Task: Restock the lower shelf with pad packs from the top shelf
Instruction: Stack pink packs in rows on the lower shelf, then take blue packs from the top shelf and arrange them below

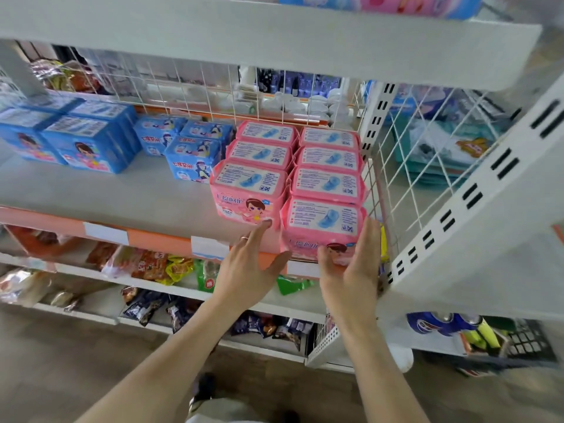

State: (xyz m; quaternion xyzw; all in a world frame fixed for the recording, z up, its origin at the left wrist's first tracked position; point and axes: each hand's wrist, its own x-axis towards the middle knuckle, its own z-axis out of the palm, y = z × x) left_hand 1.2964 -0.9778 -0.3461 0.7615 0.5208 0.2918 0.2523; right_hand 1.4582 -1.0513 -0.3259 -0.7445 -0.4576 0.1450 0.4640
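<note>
A: Lower shelf (122,190), left to right: blue packs (82,145), pink pad packs (254,190).

B: Left hand (248,267) released, open. Right hand (355,270) flanks the front pack (323,227) (grip loose). Risk: overhanging the edge, it could tip.

Two rows of pink pad packs (293,166) are seen at the right end of the shelf (122,190), beside a wire divider (378,190). The front pack (323,227) of the right row is flanked by both hands: the right hand (351,270) is laid against its right side, and the left hand (247,267) is spread open with its fingers (259,233) touching the neighbouring pack (247,193). Blue packs (192,148) are placed further left.
</note>
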